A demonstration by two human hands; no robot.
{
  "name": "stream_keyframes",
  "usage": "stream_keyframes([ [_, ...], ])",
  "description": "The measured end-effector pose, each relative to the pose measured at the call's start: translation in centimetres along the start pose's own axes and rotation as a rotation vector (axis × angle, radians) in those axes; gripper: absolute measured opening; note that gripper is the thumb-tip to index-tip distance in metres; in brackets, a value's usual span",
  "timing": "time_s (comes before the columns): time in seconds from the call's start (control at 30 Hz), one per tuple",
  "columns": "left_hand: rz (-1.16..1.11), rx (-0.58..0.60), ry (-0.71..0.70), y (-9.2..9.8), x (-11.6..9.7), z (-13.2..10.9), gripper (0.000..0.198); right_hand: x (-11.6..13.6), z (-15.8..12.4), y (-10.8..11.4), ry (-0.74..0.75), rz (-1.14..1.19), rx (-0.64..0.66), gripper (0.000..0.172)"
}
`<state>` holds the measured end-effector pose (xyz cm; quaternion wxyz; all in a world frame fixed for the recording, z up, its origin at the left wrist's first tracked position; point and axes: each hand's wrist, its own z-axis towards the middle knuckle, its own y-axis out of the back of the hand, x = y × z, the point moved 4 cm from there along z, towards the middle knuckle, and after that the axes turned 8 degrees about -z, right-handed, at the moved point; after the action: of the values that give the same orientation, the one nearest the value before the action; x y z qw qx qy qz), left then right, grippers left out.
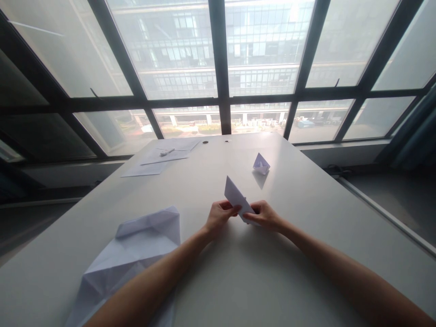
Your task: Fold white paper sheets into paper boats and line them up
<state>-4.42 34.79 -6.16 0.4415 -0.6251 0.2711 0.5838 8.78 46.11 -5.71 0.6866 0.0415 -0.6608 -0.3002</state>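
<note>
2 hands clamp a folded paper

the folded paper [236, 196] sits between left hand [220, 216] and right hand [265, 216], just above the counter [306, 190]. both sets of fingers are clamped on its lower end; its long axis slants up-left, away from the person.

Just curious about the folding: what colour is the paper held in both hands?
Plain white: the folded paper, best in the head view.

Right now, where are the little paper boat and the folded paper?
little paper boat [260, 164], head view, its peaked middle.
folded paper [234, 194], head view, its raised corner flap.
</note>
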Motion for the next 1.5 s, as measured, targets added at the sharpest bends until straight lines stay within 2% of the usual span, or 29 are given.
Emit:
stream_keyframes([
  [0.1,-0.005,-0.026,-0.005,0.2,0.1,0.1,0.035,0.2,-0.1,-0.1,0.008,0.002,-0.001,0.027],
  [0.2,-0.018,0.014,-0.002,0.0,0.0,0.1,0.036,0.3,-0.2,-0.1,0.017,0.008,-0.029,0.024],
  [0.47,0.037,0.042,-0.025,-0.3,-0.5,0.0,0.036,0.0,0.1,-0.1,0.07,-0.004,-0.028,0.028],
  [0.53,0.025,0.035,-0.025,-0.3,-0.4,-0.1,0.04,-0.2,0.2,0.0,0.07,-0.015,-0.074,0.03],
  [0.63,-0.023,-0.054,-0.061,0.0,-0.2,-0.1,0.049,-0.6,0.2,0.1,0.054,-0.063,-0.188,0.027],
  [0.7,-0.012,-0.081,-0.121,0.1,-0.1,-0.1,0.044,-0.8,0.0,0.1,0.038,-0.101,-0.274,0.022],
  [0.8,0.064,-0.015,-0.175,-0.2,0.0,0.0,0.034,-0.5,-0.3,0.0,0.042,-0.142,-0.336,0.014],
  [0.9,0.123,0.05,-0.178,-0.5,0.1,0.0,0.031,0.3,-0.7,-0.4,0.077,-0.189,-0.303,0.011],
  [1.07,0.058,0.077,-0.164,-0.8,-0.1,0.0,0.032,1.2,-0.9,-0.7,0.087,-0.298,-0.231,0.036],
  [1.2,0.041,0.083,-0.121,-0.8,-0.5,-0.3,0.036,1.6,-0.9,-0.8,0.103,-0.342,-0.166,0.045],
  [1.3,0.032,0.101,-0.096,-0.8,-0.7,-0.5,0.039,1.6,-0.9,-0.8,0.08,-0.368,-0.158,0.044],
  [1.5,0.003,0.125,-0.054,-0.8,-0.6,-0.4,0.04,1.0,-0.8,-0.7,0.074,-0.33,-0.222,0.036],
])
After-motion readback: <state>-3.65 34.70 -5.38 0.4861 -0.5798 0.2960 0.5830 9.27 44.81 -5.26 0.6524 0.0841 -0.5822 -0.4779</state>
